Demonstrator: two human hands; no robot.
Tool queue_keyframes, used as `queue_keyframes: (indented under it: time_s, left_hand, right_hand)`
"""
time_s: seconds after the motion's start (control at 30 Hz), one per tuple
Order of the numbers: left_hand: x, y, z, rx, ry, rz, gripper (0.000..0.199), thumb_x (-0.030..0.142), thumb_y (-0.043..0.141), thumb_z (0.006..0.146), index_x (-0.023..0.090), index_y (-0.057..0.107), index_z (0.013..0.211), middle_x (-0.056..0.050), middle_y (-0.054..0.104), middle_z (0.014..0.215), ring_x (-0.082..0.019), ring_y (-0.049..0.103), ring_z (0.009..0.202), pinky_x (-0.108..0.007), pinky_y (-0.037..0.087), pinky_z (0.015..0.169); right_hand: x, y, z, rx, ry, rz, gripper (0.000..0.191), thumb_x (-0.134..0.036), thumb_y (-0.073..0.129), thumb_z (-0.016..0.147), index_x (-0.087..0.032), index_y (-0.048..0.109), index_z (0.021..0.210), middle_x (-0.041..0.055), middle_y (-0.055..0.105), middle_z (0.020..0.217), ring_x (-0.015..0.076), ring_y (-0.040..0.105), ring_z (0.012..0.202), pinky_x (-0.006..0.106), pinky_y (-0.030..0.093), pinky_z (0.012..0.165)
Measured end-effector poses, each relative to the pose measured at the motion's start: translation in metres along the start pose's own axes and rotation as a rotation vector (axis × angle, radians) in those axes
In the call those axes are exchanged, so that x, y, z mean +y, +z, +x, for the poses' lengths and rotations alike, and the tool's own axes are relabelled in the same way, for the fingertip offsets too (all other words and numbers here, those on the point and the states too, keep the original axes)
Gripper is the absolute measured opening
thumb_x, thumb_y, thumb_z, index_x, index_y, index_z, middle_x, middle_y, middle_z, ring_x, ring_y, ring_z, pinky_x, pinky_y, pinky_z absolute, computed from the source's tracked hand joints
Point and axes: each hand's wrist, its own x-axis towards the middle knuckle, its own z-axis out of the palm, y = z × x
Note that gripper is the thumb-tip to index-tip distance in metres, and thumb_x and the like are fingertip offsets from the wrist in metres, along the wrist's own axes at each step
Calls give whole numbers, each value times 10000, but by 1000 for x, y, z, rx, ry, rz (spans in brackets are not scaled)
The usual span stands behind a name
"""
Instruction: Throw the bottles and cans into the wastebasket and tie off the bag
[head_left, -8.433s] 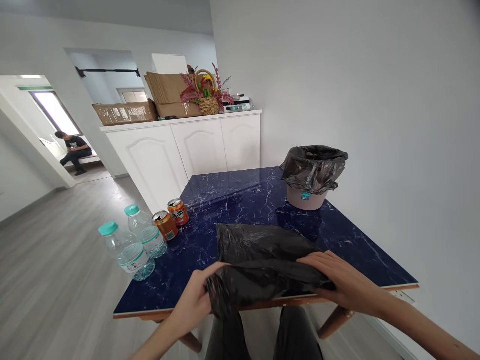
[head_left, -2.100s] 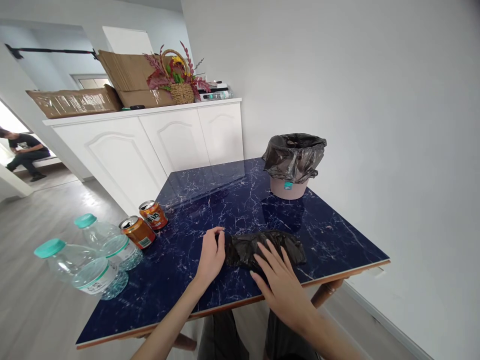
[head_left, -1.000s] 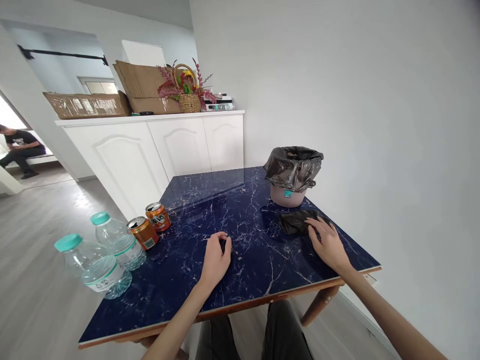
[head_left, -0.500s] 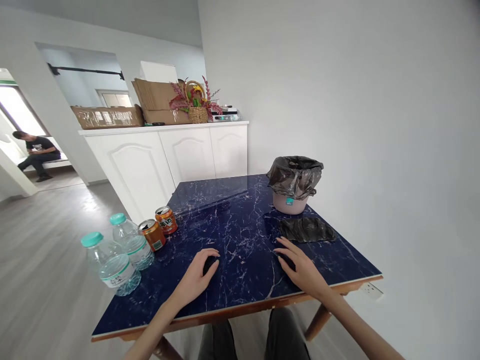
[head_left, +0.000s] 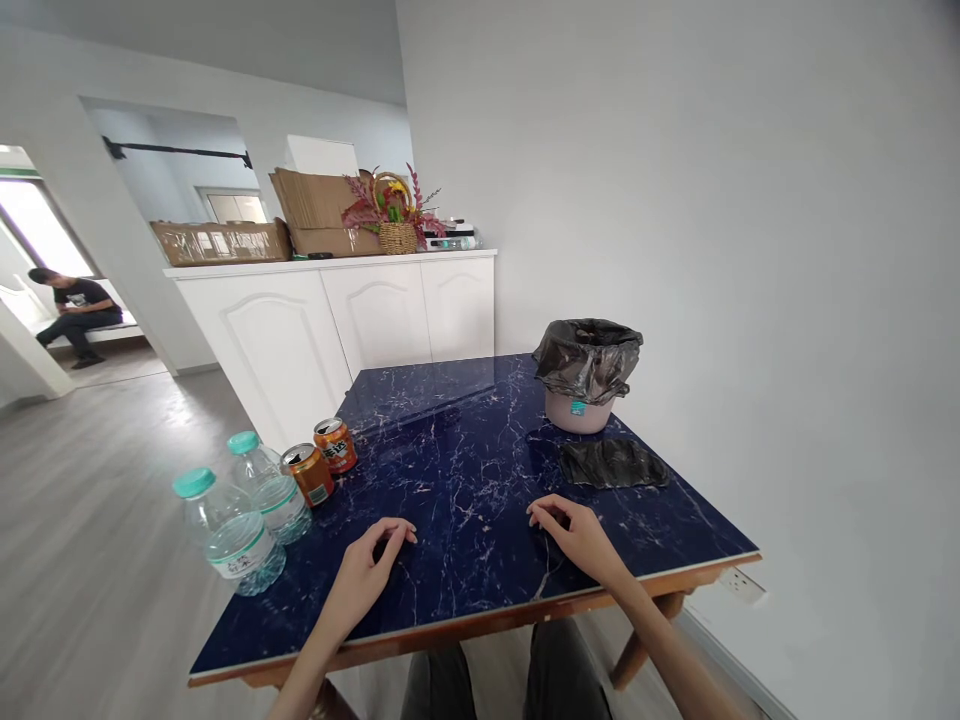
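My left hand (head_left: 369, 566) rests low over the blue marbled table (head_left: 450, 460), fingers curved and thumb apart, holding nothing. To its left stand two clear water bottles with teal caps, a front bottle (head_left: 238, 545) and a rear bottle (head_left: 279, 500). Beside them are two orange drink cans, a nearer can (head_left: 309, 478) and a farther can (head_left: 337, 448). My right hand (head_left: 576, 536) lies near the table's front, loosely bent with a gap between thumb and fingers, and nothing in it. A folded black plastic bag (head_left: 615, 464) lies just beyond it.
A pale bin (head_left: 577, 414) lined with a black bag stands at the table's back right, near the wall. Behind is a white cabinet (head_left: 382, 310) bearing cardboard boxes (head_left: 322, 205) and a flower basket (head_left: 397, 237). A person (head_left: 82, 310) sits far left.
My left hand has shifted left and slightly toward me. My right hand has drawn left and nearer, its fingers more curled. The bottles, cans, bin and bag stay in place.
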Motion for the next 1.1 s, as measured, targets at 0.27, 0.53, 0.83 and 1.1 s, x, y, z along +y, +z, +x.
queue_keyframes:
  time_s: [0.27, 0.53, 0.83, 1.1]
  left_hand:
    - [-2, 0, 1, -8, -19, 12, 479, 648, 491, 989, 242, 734, 920, -61, 783, 1004, -260, 716, 958, -345, 526, 933]
    - [-4, 1, 2, 11, -43, 24, 494, 661, 481, 992, 246, 744, 949, -59, 788, 1006, -263, 713, 974, -351, 530, 942]
    - [-9, 1, 5, 26, -41, 29, 469, 650, 505, 991, 249, 748, 968, -34, 782, 976, -237, 722, 939, -308, 533, 891]
    - [-3, 0, 7, 32, -68, 27, 534, 723, 513, 948, 247, 756, 942, -54, 793, 958, -262, 734, 938, -341, 562, 905]
  right_hand:
    - [0, 0, 1, 59, 10, 58, 451, -621, 532, 1013, -227, 713, 888, 43, 760, 857, 207, 681, 781, 306, 511, 752]
    - [3, 0, 0, 99, -7, 63, 478, -662, 560, 977, -231, 649, 791, 49, 715, 804, 200, 619, 698, 321, 496, 671]
    - [-1, -3, 0, 78, 4, 82, 522, -706, 448, 1017, -244, 629, 853, 33, 679, 761, 211, 658, 720, 316, 504, 701]
    - [7, 0, 2, 81, 11, 91, 499, -692, 416, 1036, -255, 588, 867, 18, 633, 765, 205, 628, 700, 311, 478, 663]
